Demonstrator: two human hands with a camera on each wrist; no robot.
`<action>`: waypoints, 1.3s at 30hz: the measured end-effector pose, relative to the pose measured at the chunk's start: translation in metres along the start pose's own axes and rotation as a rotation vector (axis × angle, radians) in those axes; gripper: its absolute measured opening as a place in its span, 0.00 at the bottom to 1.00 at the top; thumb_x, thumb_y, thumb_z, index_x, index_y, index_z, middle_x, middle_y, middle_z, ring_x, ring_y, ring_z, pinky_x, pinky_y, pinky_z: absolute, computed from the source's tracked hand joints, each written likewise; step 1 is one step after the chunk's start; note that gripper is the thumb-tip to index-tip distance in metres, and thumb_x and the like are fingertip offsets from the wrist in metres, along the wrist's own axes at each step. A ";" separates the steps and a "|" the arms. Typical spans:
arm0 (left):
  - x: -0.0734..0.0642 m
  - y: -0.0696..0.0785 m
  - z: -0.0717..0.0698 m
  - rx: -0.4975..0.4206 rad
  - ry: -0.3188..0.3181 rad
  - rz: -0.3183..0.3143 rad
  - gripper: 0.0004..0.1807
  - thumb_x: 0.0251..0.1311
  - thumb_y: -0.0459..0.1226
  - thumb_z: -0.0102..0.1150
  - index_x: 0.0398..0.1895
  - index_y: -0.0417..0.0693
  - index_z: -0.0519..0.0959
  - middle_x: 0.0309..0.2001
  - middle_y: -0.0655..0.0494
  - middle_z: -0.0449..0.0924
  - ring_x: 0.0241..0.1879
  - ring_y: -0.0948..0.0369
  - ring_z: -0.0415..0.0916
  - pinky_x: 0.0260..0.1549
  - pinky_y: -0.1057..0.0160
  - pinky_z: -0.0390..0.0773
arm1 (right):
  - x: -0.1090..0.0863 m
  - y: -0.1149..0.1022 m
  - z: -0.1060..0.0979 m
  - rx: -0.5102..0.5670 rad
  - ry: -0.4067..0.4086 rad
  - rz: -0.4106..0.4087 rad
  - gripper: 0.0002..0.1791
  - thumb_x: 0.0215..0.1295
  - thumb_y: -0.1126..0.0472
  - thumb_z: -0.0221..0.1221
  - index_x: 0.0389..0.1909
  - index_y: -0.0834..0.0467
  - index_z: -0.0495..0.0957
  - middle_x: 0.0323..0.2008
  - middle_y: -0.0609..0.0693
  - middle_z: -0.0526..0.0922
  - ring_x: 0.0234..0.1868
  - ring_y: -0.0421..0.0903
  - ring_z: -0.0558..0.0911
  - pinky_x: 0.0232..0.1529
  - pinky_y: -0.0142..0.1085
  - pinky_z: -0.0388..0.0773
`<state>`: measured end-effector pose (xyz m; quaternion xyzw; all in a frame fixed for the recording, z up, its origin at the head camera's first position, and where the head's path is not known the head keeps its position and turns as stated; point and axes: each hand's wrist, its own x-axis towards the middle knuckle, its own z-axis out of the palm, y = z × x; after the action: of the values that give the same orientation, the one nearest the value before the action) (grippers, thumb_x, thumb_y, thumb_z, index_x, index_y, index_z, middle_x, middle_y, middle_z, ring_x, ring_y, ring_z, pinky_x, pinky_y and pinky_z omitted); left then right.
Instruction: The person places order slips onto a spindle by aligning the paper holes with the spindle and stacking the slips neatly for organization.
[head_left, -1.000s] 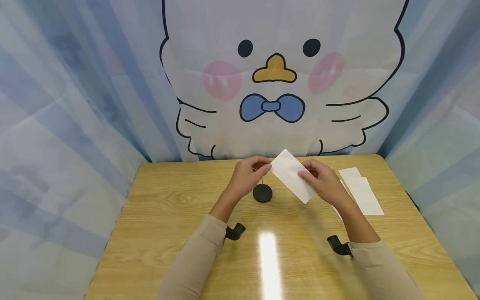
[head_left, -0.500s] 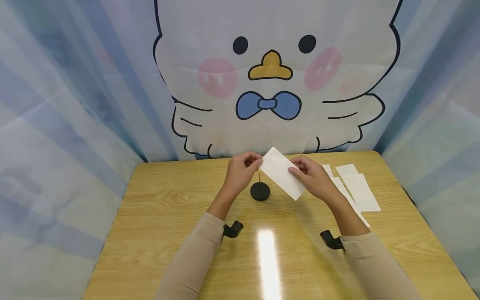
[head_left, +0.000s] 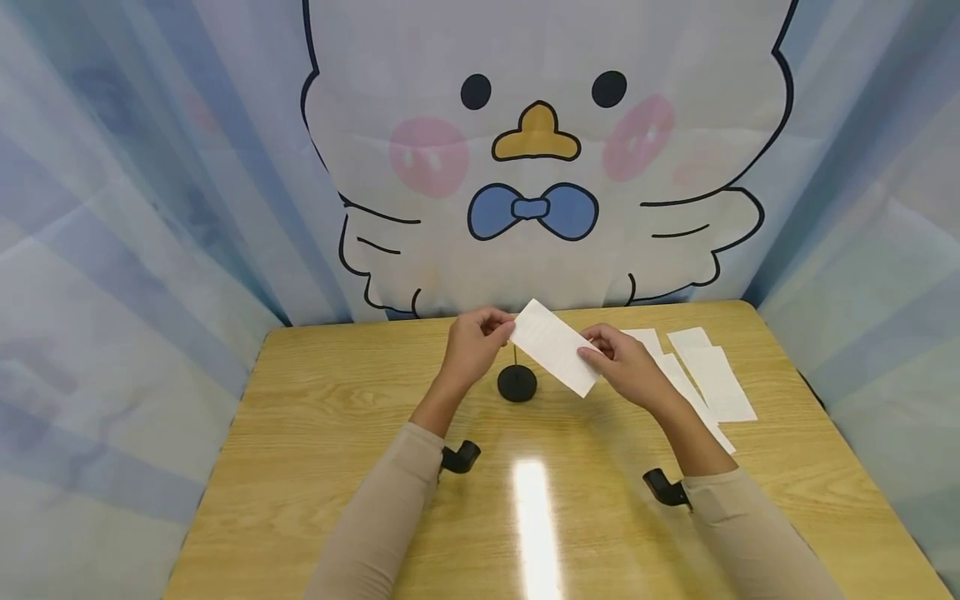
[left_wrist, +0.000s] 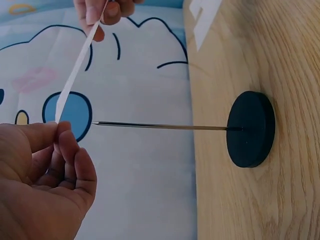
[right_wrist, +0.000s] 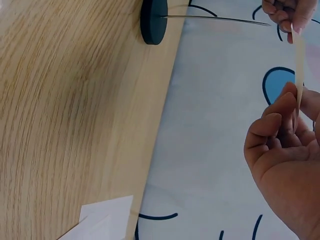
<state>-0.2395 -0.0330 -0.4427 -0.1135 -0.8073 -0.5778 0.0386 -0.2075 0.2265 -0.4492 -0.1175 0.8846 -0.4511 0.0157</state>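
Observation:
A white paper slip (head_left: pixel 555 347) is stretched between both hands above the table. My left hand (head_left: pixel 474 343) pinches its left corner between thumb and fingers. The opposite end is pinched by my right hand (head_left: pixel 628 365). Below the slip stands a bill spike with a round black base (head_left: pixel 517 383) and a thin upright metal rod (left_wrist: pixel 160 126). In the left wrist view the rod's pointed tip lies just beside the left fingertips, apart from the paper. No paper shows on the rod. Seen edge-on in the right wrist view, the slip (right_wrist: pixel 299 65) looks thin and flat.
Several white paper slips (head_left: pixel 723 383) lie on the wooden table (head_left: pixel 337 467) at the right, some overlapping. A printed curtain (head_left: pixel 525 267) hangs directly behind the table's back edge. Black wrist mounts (head_left: pixel 461 457) stick out from both sleeves.
The slip and both hands have shifted a little left in the head view, partly along with the whole scene. The slip has tilted slightly. Both hands keep their pinch on it.

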 end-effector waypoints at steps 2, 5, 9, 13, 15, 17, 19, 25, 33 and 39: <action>0.000 -0.003 0.001 0.006 -0.002 -0.006 0.07 0.70 0.37 0.64 0.42 0.43 0.88 0.35 0.49 0.85 0.35 0.49 0.83 0.34 0.63 0.82 | 0.000 0.001 0.000 -0.008 0.003 -0.003 0.15 0.78 0.59 0.58 0.58 0.63 0.78 0.39 0.57 0.83 0.35 0.47 0.79 0.34 0.32 0.76; 0.000 -0.006 0.002 0.019 -0.006 -0.015 0.07 0.71 0.37 0.64 0.42 0.43 0.88 0.34 0.49 0.85 0.35 0.50 0.83 0.34 0.64 0.82 | 0.000 0.000 0.000 -0.023 0.007 -0.003 0.15 0.77 0.59 0.59 0.57 0.62 0.78 0.38 0.56 0.83 0.34 0.47 0.78 0.34 0.32 0.75; -0.001 -0.009 0.003 0.030 -0.007 -0.030 0.07 0.71 0.37 0.64 0.42 0.43 0.87 0.34 0.49 0.85 0.33 0.56 0.82 0.34 0.63 0.83 | 0.001 0.000 0.000 -0.034 0.006 0.001 0.14 0.77 0.59 0.60 0.57 0.62 0.78 0.38 0.56 0.83 0.33 0.47 0.78 0.34 0.32 0.75; -0.001 -0.011 0.003 0.034 -0.007 -0.046 0.07 0.71 0.37 0.64 0.42 0.43 0.87 0.34 0.49 0.84 0.32 0.57 0.82 0.33 0.63 0.83 | 0.002 0.002 0.001 -0.028 0.004 0.011 0.14 0.76 0.59 0.60 0.56 0.62 0.78 0.38 0.55 0.84 0.33 0.46 0.79 0.34 0.32 0.76; -0.001 -0.012 0.003 0.039 -0.008 -0.052 0.07 0.71 0.37 0.63 0.42 0.42 0.87 0.34 0.49 0.85 0.32 0.58 0.82 0.33 0.64 0.82 | 0.003 0.003 0.002 -0.030 0.005 0.015 0.14 0.77 0.59 0.60 0.56 0.62 0.78 0.38 0.55 0.83 0.33 0.46 0.79 0.34 0.32 0.75; 0.000 -0.014 0.004 0.043 -0.006 -0.053 0.07 0.71 0.37 0.63 0.43 0.42 0.87 0.34 0.49 0.85 0.32 0.58 0.82 0.34 0.64 0.83 | 0.004 0.004 0.003 -0.035 0.011 0.014 0.14 0.76 0.58 0.60 0.56 0.61 0.78 0.38 0.55 0.83 0.33 0.47 0.78 0.34 0.32 0.75; 0.000 -0.014 0.004 0.046 -0.006 -0.053 0.08 0.71 0.37 0.63 0.43 0.42 0.87 0.35 0.49 0.85 0.32 0.58 0.82 0.34 0.63 0.83 | 0.005 0.005 0.003 -0.042 0.014 0.013 0.14 0.76 0.58 0.60 0.56 0.61 0.78 0.38 0.55 0.83 0.33 0.47 0.78 0.34 0.33 0.75; 0.001 -0.017 0.004 0.050 -0.015 -0.059 0.08 0.72 0.37 0.63 0.43 0.42 0.87 0.35 0.49 0.85 0.34 0.54 0.83 0.34 0.62 0.82 | 0.006 0.005 0.004 -0.057 0.017 0.024 0.15 0.77 0.57 0.60 0.57 0.60 0.78 0.38 0.55 0.83 0.34 0.48 0.77 0.35 0.34 0.74; 0.001 -0.021 0.005 0.032 -0.022 -0.080 0.09 0.72 0.38 0.63 0.44 0.43 0.87 0.36 0.49 0.85 0.39 0.45 0.85 0.35 0.62 0.83 | 0.006 0.008 0.006 -0.058 0.014 0.044 0.15 0.78 0.56 0.59 0.57 0.60 0.78 0.39 0.55 0.83 0.35 0.48 0.78 0.36 0.36 0.75; 0.002 -0.021 0.006 0.037 -0.032 -0.070 0.09 0.72 0.38 0.63 0.44 0.43 0.87 0.35 0.49 0.85 0.37 0.48 0.85 0.34 0.62 0.82 | 0.005 0.008 0.005 -0.063 0.012 0.051 0.15 0.78 0.57 0.59 0.57 0.60 0.78 0.40 0.55 0.84 0.36 0.48 0.79 0.38 0.37 0.75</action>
<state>-0.2455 -0.0338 -0.4639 -0.0935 -0.8220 -0.5617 0.0076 -0.2134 0.2260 -0.4584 -0.0927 0.9012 -0.4230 0.0182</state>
